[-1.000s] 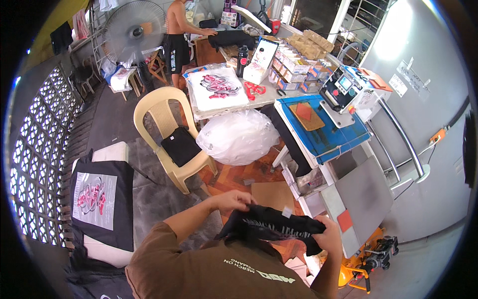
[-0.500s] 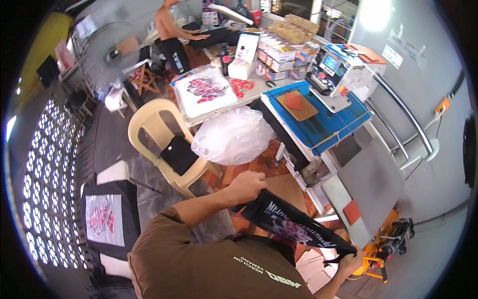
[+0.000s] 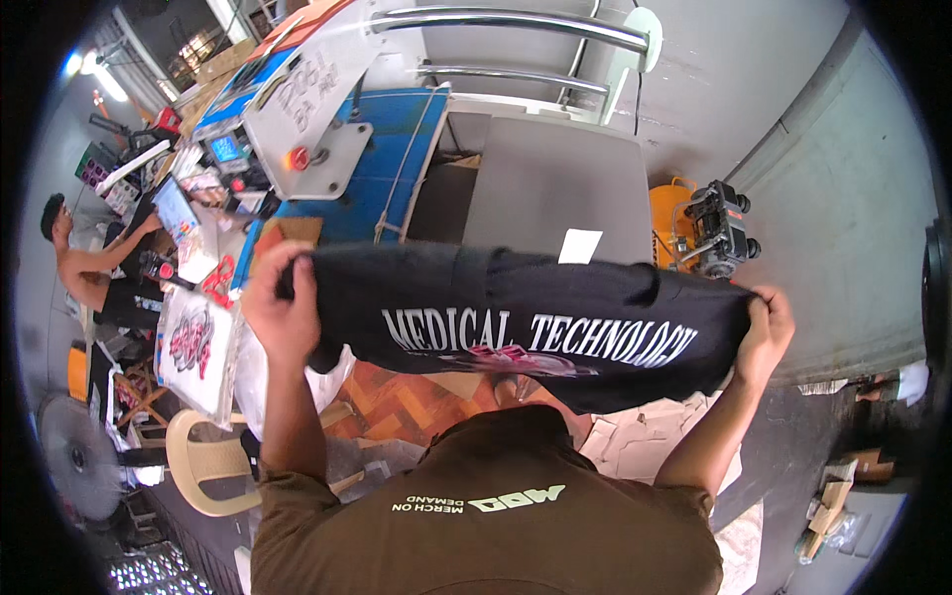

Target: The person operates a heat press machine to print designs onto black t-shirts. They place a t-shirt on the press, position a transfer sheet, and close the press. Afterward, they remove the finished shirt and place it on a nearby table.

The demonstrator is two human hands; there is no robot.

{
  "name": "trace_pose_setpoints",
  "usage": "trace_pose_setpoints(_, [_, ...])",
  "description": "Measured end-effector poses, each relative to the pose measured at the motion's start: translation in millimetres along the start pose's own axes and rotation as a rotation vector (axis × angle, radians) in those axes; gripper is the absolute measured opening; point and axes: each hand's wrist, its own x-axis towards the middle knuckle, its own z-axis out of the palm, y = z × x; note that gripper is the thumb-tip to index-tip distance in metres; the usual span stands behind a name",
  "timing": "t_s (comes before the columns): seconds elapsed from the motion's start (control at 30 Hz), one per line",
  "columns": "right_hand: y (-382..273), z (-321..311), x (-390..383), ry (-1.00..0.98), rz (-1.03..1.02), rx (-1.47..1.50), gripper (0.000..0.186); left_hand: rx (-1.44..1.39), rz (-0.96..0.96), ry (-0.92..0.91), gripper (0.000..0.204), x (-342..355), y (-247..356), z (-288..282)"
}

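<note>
A black shirt [image 3: 456,288] with white lettering and a pink print is stretched sideways in front of me. My left hand [image 3: 283,309] grips its left end, fingers closed on the cloth. At the other end my right hand [image 3: 767,332] pinches the fabric near the corner. The shirt sags a little between both hands, its printed side showing. Beyond its upper edge lies the flat grey plate [image 3: 555,188] of a press machine, with a small white piece [image 3: 580,246] seen right at the shirt's edge.
Left of the plate is a blue press bed [image 3: 397,149] with a red knob. An orange compressor [image 3: 674,223] stands behind on the right. At left are a table with a printed sheet [image 3: 193,342], a beige chair [image 3: 198,466], a fan [image 3: 79,456] and another person [image 3: 89,273]. Cardboard [image 3: 645,436] lies below.
My view has swung right toward the press plate. Both hands have lifted the shirt and spread it wider, so its lettering now faces up in full.
</note>
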Motion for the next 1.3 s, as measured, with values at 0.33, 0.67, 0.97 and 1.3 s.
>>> trace_pose_setpoints(0.33, [75,167,248,-0.15,0.027,-0.809,0.034,0.394,0.001,-0.362,0.023,191,-68,282])
trace_pose_setpoints(0.67, [209,293,275,-0.132,0.817,-0.146,0.022,-0.116,-0.852,-0.472,0.023,172,-166,472])
trace_pose_setpoints(0.97, [171,318,195,-0.5,-0.063,-0.708,0.046,-0.156,0.048,-0.508,0.03,85,-129,484])
trace_pose_setpoints(1.3, [171,357,156,-0.669,-0.215,-0.87,0.048,0.111,0.348,-0.816,0.045,62,-83,501])
